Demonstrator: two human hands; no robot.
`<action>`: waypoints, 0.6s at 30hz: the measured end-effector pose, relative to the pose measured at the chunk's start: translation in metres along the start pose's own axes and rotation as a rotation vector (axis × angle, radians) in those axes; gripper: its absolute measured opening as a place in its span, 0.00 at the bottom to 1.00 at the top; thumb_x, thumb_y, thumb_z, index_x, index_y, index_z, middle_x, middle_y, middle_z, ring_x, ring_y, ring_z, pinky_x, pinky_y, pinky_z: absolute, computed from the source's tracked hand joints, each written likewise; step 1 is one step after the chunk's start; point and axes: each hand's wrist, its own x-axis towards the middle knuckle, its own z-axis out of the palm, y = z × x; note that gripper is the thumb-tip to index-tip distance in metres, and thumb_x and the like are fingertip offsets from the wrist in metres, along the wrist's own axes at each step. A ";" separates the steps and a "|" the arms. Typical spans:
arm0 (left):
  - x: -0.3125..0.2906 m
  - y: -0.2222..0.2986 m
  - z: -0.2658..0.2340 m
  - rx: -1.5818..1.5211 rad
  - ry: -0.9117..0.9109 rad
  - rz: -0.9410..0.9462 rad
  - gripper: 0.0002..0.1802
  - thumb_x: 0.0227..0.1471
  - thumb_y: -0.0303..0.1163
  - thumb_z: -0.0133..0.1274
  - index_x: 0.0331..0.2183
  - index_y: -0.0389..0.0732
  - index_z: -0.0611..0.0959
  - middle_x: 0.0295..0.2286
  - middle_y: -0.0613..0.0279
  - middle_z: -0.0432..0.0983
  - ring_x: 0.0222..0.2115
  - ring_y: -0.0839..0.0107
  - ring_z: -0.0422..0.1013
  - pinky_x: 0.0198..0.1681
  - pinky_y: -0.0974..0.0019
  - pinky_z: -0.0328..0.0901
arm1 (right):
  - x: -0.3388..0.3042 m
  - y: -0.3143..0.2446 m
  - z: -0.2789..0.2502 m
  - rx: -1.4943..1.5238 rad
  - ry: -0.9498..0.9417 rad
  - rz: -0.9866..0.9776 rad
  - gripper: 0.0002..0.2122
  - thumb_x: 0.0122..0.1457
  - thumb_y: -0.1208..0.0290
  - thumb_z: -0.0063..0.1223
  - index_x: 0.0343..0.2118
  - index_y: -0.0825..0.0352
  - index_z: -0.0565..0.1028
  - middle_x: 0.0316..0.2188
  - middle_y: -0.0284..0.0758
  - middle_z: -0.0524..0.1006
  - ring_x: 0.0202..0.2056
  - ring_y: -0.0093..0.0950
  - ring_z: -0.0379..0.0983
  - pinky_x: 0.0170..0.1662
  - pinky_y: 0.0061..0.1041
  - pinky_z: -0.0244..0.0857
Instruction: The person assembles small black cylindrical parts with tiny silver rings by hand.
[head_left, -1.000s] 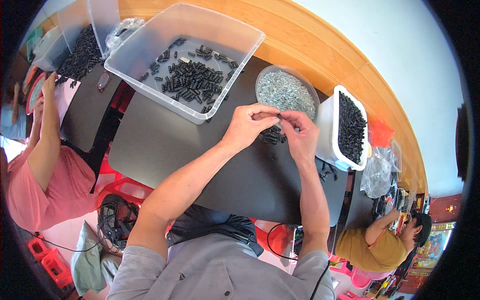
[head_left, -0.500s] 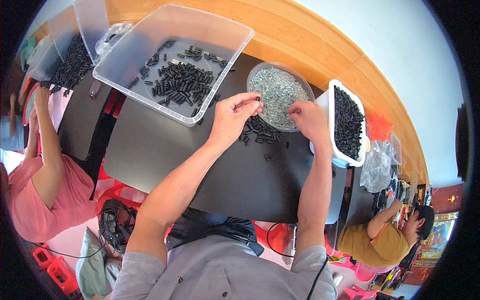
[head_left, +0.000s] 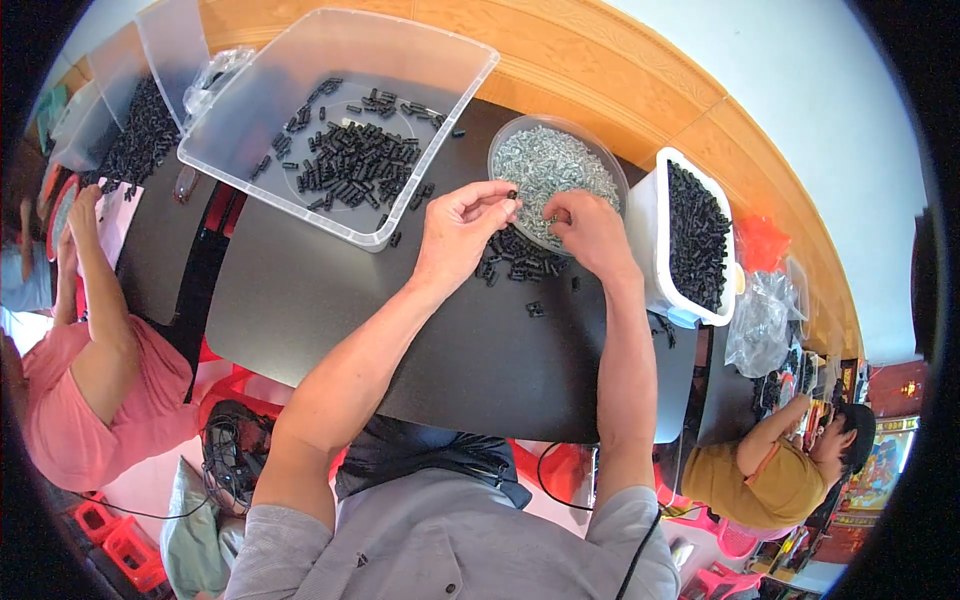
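My left hand (head_left: 458,235) pinches a small black plastic cylinder (head_left: 512,195) between thumb and fingertips, beside the rim of a round clear bowl (head_left: 493,168). Small silvery metal pieces (head_left: 550,165) fill the bowl. Over its right-hand part is my right hand (head_left: 594,230), fingers bent and pinched together; anything between them is too small to make out. Loose black cylinders (head_left: 525,262) lie on the dark table (head_left: 450,350) just in front of the bowl, with a couple nearer to me.
At the left stands a large clear bin (head_left: 280,203) with many black cylinders inside. A white tub (head_left: 652,225) full of black pieces is on the right. One person in pink (head_left: 110,390) works at the left, another in brown (head_left: 750,485) at the right.
My right hand has shifted left over the bowl, closer to my left hand. The left hand still holds the black cylinder near the same spot. The view has shifted slightly.
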 end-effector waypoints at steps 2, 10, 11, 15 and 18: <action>0.000 -0.002 0.000 0.000 -0.007 0.003 0.13 0.59 0.25 0.57 0.46 0.31 0.82 0.36 0.57 0.83 0.35 0.77 0.77 0.40 0.73 0.73 | 0.001 0.000 0.001 -0.030 -0.007 0.006 0.07 0.52 0.77 0.56 0.34 0.61 0.80 0.36 0.40 0.80 0.41 0.43 0.78 0.44 0.42 0.70; -0.001 -0.001 0.001 0.028 -0.009 -0.002 0.13 0.58 0.25 0.57 0.45 0.32 0.83 0.35 0.59 0.83 0.34 0.78 0.77 0.39 0.74 0.72 | 0.003 0.007 0.001 0.132 0.098 -0.039 0.07 0.52 0.78 0.61 0.35 0.65 0.81 0.28 0.36 0.81 0.29 0.30 0.77 0.34 0.31 0.70; 0.000 -0.002 0.002 0.017 -0.015 -0.007 0.13 0.58 0.25 0.57 0.45 0.32 0.83 0.35 0.59 0.83 0.34 0.78 0.77 0.39 0.74 0.72 | 0.004 0.010 0.000 0.261 0.114 -0.022 0.06 0.53 0.79 0.61 0.35 0.67 0.81 0.26 0.34 0.81 0.26 0.25 0.76 0.32 0.27 0.69; -0.001 -0.003 0.001 0.036 -0.026 -0.015 0.13 0.58 0.26 0.57 0.45 0.32 0.83 0.34 0.60 0.83 0.34 0.79 0.77 0.39 0.74 0.72 | 0.008 0.021 -0.003 0.512 0.081 0.105 0.05 0.54 0.78 0.61 0.34 0.69 0.81 0.24 0.34 0.81 0.26 0.22 0.76 0.31 0.23 0.70; -0.001 -0.002 0.000 0.046 -0.038 -0.006 0.13 0.58 0.26 0.57 0.45 0.32 0.83 0.34 0.60 0.83 0.33 0.79 0.77 0.39 0.74 0.72 | 0.008 0.018 -0.007 0.688 0.003 0.171 0.04 0.55 0.79 0.60 0.34 0.71 0.80 0.24 0.30 0.80 0.25 0.16 0.73 0.28 0.19 0.67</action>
